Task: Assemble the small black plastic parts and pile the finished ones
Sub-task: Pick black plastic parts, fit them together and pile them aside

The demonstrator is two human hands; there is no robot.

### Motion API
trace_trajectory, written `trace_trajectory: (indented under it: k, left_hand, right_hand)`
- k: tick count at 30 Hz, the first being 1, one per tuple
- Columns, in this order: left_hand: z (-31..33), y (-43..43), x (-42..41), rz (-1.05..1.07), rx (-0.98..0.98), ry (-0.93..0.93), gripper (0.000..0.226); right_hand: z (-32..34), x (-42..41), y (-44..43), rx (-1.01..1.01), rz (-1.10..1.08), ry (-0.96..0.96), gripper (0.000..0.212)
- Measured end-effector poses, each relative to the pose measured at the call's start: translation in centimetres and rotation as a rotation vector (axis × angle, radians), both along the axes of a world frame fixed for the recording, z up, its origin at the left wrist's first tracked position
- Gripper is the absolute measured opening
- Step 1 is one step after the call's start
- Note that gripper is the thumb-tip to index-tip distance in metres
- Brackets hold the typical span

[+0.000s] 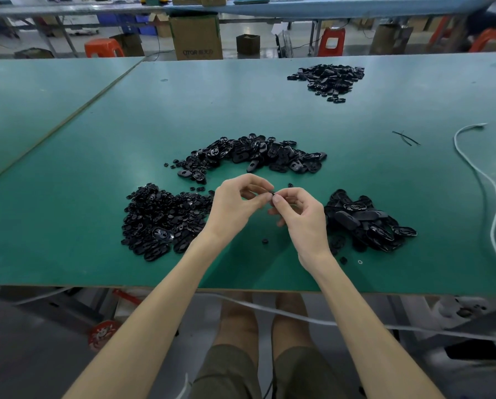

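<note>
A small black part [272, 193] sits between the fingertips of both hands, raised above the green table [68, 226]. The left hand [238, 203] pinches it with thumb and forefinger, and the right hand [301, 214] pinches it from the other side; most of the part is hidden by the fingers. Left of the part lies a heap of small black pieces [163, 220]. Right of it lies a heap of larger oval shells [367, 220]. Beyond the part, a curved band of mixed black parts [249, 155] stretches across the table. Far beyond it and to the right sits a separate pile [327, 79]. Nearer the person than the part, one loose black piece [265, 241] lies on the table. Far right of the part runs a white cable [485, 182].
</note>
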State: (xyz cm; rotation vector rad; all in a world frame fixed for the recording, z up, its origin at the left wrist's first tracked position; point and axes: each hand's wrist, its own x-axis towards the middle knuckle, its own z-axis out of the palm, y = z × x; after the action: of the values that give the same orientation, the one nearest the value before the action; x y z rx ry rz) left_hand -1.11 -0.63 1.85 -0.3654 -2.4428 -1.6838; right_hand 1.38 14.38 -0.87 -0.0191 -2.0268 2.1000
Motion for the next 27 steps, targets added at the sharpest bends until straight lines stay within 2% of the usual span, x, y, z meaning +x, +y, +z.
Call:
trace_trajectory:
  k: [3,5,8,11,19,27]
  left_hand:
    - [-0.4,-0.1,-0.2,0.109,-0.048,0.022,0.011]
    - [-0.6,-0.1,-0.5,0.147,-0.024,-0.034,0.012]
    - [-0.9,0.2,-0.7,0.082,-0.029,-0.128,0.015]
    - [-1.3,0.5,-0.4,0.041,0.073,-0.17,0.016]
    - [-2.3,1.0,0.1,0.095,0.193,-0.142,0.014]
    - [-2.7,0.8,0.4,0.045,0.285,-0.14,0.011]
  right_hand:
    - [-0.1,-0.1,0.0,-0.019,-0.017,-0.005,0.007]
    - [-0.1,-0.1,0.0,-0.019,-0.021,-0.001,0.008]
    - [-0.2,-0.2,0.1,-0.008,-0.008,0.007,0.007]
    - [-0.3,-0.2,0.2,-0.015,-0.01,0.012,0.007]
    - [-0.7,-0.5,0.3,0.004,-0.12,-0.046,0.006]
    - [-0.6,-0.5,0.3,0.034,-0.101,-0.063,0.009]
